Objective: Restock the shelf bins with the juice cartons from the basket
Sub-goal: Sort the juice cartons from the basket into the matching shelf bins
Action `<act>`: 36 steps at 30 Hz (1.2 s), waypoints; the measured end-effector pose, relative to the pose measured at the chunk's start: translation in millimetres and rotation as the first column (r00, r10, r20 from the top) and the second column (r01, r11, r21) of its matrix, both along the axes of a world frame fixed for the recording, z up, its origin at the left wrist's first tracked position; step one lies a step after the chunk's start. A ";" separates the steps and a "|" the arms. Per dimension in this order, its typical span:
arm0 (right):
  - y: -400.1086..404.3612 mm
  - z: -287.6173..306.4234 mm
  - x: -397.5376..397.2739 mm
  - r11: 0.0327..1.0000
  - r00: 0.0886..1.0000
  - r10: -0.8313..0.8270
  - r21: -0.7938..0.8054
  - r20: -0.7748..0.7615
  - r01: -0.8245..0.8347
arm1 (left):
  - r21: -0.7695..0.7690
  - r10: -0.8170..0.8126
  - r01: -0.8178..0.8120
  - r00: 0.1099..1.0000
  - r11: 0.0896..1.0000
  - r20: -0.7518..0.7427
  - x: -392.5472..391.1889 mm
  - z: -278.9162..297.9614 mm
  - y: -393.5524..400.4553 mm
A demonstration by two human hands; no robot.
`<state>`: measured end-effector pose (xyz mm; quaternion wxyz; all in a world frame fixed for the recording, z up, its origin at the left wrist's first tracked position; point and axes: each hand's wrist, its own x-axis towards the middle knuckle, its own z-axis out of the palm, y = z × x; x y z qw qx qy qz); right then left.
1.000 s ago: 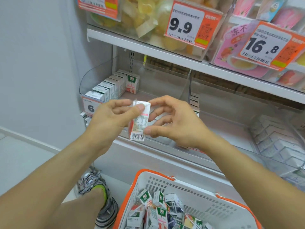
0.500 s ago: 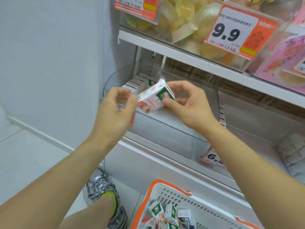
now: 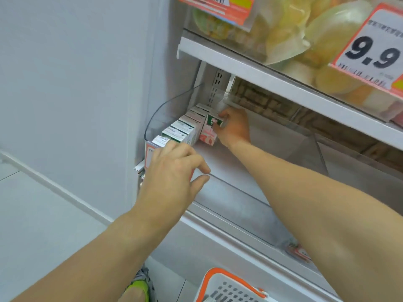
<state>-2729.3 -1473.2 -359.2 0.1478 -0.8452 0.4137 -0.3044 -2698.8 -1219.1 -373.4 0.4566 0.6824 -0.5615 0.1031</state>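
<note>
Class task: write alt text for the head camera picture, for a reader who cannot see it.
A person's right hand sets a pink juice carton upright in a clear shelf bin, beside a row of cartons along the bin's left wall. The left hand hovers open at the bin's front edge; a white and orange basket sits below.

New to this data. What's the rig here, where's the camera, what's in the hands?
There is no robot: a person works bare-handed, and the single picture comes from a wide-angle camera worn on their head, looking down at a shop shelf. The right hand reaches into the clear plastic shelf bin and grips a small pink-and-green juice carton, standing it beside the row of white-and-green cartons along the bin's left wall. The left hand hovers at the bin's front with relaxed fingers, holding nothing. Below, a corner of the white basket with orange rim shows. Above hangs an orange 9.9 price tag.
</note>
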 end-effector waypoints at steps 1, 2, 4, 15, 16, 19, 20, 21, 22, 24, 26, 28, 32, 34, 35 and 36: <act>0.4 -2.7 -0.3 1.000 1.000 -0.003 0.013 -0.007 0.003 | -0.005 0.001 -0.001 1.000 1.000 -0.003 0.0 -0.8 -0.2; 0.7 -4.4 -1.2 1.000 1.000 -0.001 0.031 -0.013 0.002 | -0.010 0.003 -0.003 1.000 1.000 -0.004 -0.3 -1.5 0.3; 0.7 -3.7 -3.6 0.996 0.999 0.017 0.087 -0.044 -0.013 | -0.015 0.001 -0.001 1.000 1.000 -0.003 -2.1 -2.8 2.2; 135.9 71.0 -119.5 0.980 0.980 0.195 0.036 0.048 -0.197 | -0.046 0.005 -0.004 1.000 0.999 0.007 -25.6 13.9 16.3; 157.5 76.7 -142.2 0.972 0.969 0.232 0.028 0.082 -0.235 | -0.036 -0.019 0.018 0.999 0.999 -0.044 -32.0 17.3 18.6; 211.4 76.7 -217.2 0.952 0.943 0.262 0.106 0.207 -0.288 | 0.140 -0.181 0.203 0.971 0.969 -0.156 -62.0 21.8 24.3; 223.8 68.8 -242.0 0.937 0.935 0.262 0.170 0.240 -0.306 | 0.247 -0.243 0.272 0.960 0.930 -0.139 -75.4 19.5 26.6; 233.0 56.7 -263.8 0.917 0.934 0.254 0.245 0.251 -0.315 | 0.355 -0.306 0.327 0.945 0.876 -0.116 -89.0 15.1 29.6; 239.3 40.7 -283.2 0.897 0.941 0.241 0.316 0.238 -0.310 | 0.447 -0.365 0.370 0.926 0.815 -0.100 -102.3 9.2 33.1; 246.9 -2.5 -315.9 0.851 0.964 0.193 0.457 0.184 -0.258 | 0.583 -0.446 0.407 0.891 0.703 -0.084 -126.2 -7.8 39.1; 251.3 -55.3 -341.9 0.802 0.984 0.151 0.569 0.099 -0.180 | 0.668 -0.474 0.411 0.875 0.620 -0.099 -148.4 -29.7 46.8; 257.4 -108.6 -363.7 0.760 0.993 0.117 0.646 -0.023 -0.075 | 0.693 -0.442 0.432 0.879 0.577 -0.179 -169.9 -56.4 55.5; 276.8 -183.9 -400.8 0.659 0.981 0.085 0.748 -0.175 0.077 | 0.769 -0.328 0.421 0.900 0.480 -0.288 -206.6 -128.7 77.9; 288.2 -205.2 -412.9 0.609 0.957 0.146 0.785 -0.249 0.111 | 0.838 -0.255 0.375 0.922 0.398 -0.292 -217.8 -161.2 92.2; 293.6 -212.0 -417.0 0.571 0.944 0.190 0.812 -0.271 0.118 | 0.866 -0.228 0.352 0.931 0.355 -0.285 -222.1 -173.6 98.8; 298.2 -217.5 -420.1 0.537 0.929 0.236 0.835 -0.284 0.119 | 0.887 -0.214 0.332 0.938 0.322 -0.274 -225.8 -183.7 103.8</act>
